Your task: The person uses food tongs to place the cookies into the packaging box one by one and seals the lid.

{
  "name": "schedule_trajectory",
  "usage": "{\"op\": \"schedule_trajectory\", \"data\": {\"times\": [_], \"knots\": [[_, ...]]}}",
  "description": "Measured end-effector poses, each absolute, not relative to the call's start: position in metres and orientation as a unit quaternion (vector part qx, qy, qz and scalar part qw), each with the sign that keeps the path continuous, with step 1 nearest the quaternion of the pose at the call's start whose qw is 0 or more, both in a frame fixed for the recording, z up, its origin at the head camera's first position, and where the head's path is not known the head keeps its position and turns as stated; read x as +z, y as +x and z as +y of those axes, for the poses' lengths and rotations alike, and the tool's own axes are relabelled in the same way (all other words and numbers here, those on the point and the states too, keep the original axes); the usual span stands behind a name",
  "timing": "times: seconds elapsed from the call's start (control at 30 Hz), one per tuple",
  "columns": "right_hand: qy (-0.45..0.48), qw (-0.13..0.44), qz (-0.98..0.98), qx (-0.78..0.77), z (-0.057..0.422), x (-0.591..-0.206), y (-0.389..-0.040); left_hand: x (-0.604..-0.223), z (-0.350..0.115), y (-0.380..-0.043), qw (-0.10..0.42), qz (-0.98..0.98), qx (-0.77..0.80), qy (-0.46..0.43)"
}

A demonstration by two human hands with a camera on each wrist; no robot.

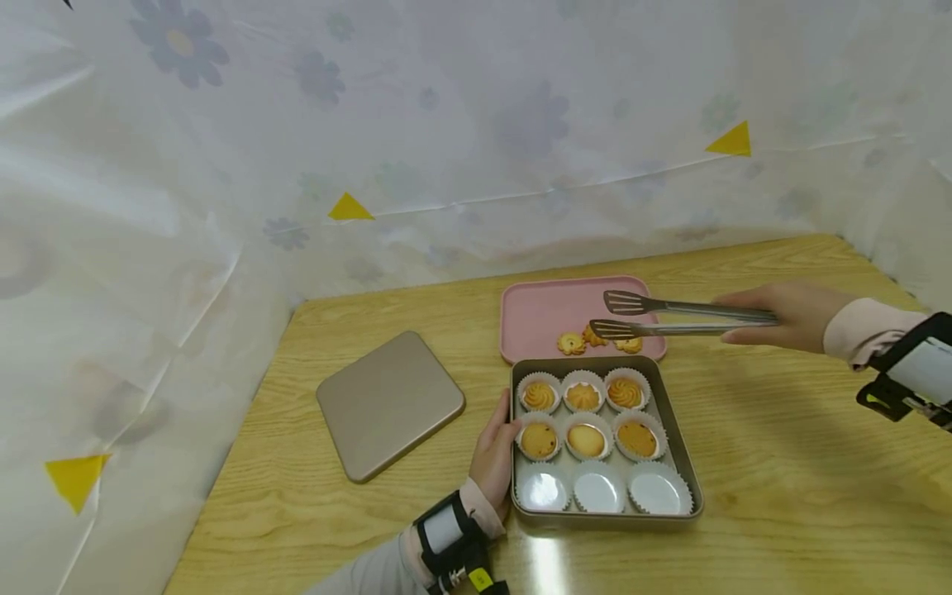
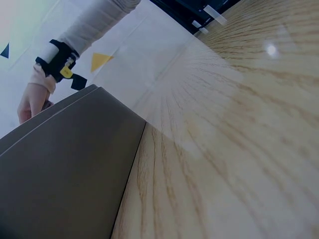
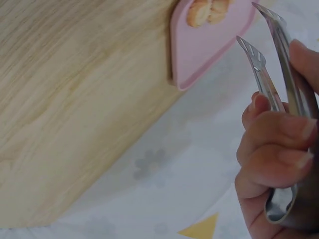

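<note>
My right hand [image 1: 792, 314] grips metal tongs [image 1: 692, 319], their slotted tips spread apart with nothing between them. In the head view the tips hang over a pink tray [image 1: 535, 318], where several small cookies [image 1: 571, 343] lie along the near edge. My left hand [image 1: 491, 463] holds the left wall of a rectangular metal tin [image 1: 680, 430], thumb at the rim and fingers along the outside. White paper cups fill the tin in three rows. Cookies [image 1: 586, 440] sit in the far and middle rows; the nearest row's cups [image 1: 598, 489] are bare.
Left of the tin, a flat metal lid [image 1: 390, 405] lies on the wooden table [image 1: 260, 496]. Behind the table hangs a pale flowered sheet [image 1: 461, 124] with yellow triangles. The pink tray stands just behind the tin.
</note>
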State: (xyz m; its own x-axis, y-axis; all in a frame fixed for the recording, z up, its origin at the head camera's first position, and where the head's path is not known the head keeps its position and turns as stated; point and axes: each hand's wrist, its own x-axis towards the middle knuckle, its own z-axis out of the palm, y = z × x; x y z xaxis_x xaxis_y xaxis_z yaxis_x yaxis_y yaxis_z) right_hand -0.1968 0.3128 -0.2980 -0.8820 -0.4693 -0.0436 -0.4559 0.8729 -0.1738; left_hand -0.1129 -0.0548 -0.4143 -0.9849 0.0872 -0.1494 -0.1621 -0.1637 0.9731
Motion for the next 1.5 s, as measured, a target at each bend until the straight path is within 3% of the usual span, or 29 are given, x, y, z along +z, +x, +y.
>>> {"op": "schedule_trajectory", "data": {"times": [0.57, 1.5], "knots": [[-0.238, 0.061, 0.967, -0.067, 0.298, -0.317, -0.214, -0.416, -0.053, -0.112, 0.080, 0.638, 0.765, -0.029], [-0.252, 0.056, 0.960, -0.107, 0.297, -0.324, -0.207, -0.415, -0.053, -0.113, 0.081, 0.646, 0.759, -0.030]]}}
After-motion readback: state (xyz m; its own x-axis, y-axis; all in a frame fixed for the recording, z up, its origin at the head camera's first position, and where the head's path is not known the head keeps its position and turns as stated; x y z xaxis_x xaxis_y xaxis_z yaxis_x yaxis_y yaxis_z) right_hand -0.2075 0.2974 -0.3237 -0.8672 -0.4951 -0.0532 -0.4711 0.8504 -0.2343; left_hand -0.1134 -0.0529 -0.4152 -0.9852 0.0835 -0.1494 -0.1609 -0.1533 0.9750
